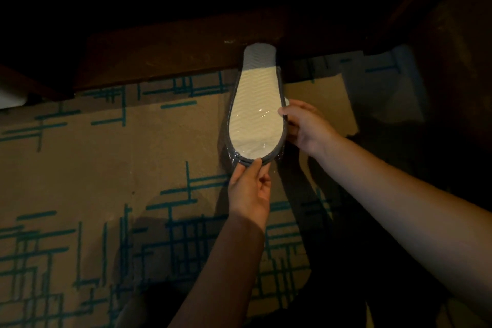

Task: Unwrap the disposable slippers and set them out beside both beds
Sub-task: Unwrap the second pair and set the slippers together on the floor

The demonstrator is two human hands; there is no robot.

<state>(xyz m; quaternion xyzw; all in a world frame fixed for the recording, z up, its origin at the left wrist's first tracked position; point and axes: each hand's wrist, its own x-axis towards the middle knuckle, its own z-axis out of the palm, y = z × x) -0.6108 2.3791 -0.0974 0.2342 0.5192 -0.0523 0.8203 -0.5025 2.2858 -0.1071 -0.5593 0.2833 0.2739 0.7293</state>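
While the clear plastic wrapper (229,141) is still sealed around them, the disposable slippers (257,112) are being held sole-up above the patterned carpet (80,154), their long axis running away from the person towards the dark bed frame (159,61). The near, rounded end is being pinched by the left hand (249,189), fingers curled on the rim; the right edge is being gripped mid-length by the right hand (306,125). The wrapper is judged likeliest to be opened from the near end.
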